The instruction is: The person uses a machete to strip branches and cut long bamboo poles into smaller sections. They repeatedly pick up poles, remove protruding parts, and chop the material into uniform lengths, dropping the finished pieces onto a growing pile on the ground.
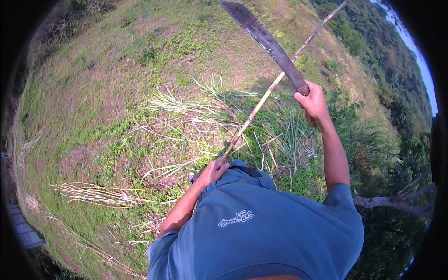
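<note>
A long jointed cane stalk (257,107), yellowish with brown nodes, slants from my waist up to the far right. Its near end is in my left hand (215,171), whose fingers are wrapped round it close to my body. My right hand (313,101) is raised at the right, closed on the handle of a machete (266,39). The dark, broad blade points up and to the left, passing over the stalk in this view; whether they touch I cannot tell. Cut green leaves (186,105) lie on the ground beyond my left hand.
A pile of cut stalks (100,193) lies on the grass at the left. More stalks (109,259) are strung along the lower left. Tufts of long leaves (291,140) stand below my right forearm. A bare branch (396,202) reaches in at the right, with wooded slopes behind.
</note>
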The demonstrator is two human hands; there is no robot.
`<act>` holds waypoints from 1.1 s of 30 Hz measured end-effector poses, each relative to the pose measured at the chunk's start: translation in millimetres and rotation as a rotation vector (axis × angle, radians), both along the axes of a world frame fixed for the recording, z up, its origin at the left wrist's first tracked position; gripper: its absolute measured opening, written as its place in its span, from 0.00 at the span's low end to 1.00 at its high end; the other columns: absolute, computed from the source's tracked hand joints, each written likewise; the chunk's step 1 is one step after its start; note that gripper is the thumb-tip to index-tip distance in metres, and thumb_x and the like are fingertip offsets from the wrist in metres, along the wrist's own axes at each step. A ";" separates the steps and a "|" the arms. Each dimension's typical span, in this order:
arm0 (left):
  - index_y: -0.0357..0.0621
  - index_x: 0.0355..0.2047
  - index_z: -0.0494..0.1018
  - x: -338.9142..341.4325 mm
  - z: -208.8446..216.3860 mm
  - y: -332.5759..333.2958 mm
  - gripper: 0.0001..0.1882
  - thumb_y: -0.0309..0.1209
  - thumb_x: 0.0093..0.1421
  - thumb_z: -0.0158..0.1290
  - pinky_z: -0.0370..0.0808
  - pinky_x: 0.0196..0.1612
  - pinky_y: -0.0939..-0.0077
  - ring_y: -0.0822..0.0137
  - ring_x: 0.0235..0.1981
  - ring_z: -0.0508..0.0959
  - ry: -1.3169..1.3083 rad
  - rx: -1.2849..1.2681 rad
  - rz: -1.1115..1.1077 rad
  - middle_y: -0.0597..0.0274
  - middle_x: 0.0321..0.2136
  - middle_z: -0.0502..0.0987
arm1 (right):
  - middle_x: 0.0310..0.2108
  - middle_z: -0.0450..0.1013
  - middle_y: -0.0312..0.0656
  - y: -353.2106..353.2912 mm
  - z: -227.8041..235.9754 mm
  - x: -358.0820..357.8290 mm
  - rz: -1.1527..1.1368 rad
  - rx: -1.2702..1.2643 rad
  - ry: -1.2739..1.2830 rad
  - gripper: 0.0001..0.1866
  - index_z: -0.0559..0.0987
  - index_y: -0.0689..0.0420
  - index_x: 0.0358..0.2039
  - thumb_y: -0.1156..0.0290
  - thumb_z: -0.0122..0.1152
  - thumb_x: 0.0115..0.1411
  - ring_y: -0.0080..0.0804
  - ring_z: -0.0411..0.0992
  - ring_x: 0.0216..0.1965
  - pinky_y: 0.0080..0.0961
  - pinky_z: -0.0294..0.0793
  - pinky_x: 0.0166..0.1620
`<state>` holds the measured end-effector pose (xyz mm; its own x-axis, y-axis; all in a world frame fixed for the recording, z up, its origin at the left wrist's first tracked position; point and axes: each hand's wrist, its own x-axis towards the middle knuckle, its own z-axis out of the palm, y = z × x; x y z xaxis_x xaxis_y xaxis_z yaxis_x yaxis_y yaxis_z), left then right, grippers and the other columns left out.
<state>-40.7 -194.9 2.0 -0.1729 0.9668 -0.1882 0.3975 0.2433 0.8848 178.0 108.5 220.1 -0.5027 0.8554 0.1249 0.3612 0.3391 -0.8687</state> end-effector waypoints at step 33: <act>0.39 0.31 0.71 24.6 24.4 30.2 0.13 0.38 0.61 0.53 0.67 0.23 0.64 0.57 0.17 0.69 0.080 0.282 0.176 0.51 0.15 0.69 | 0.18 0.65 0.31 -36.2 -54.9 -30.0 0.215 -0.267 0.259 0.24 0.70 0.65 0.51 0.79 0.55 0.51 0.17 0.63 0.15 0.17 0.64 0.19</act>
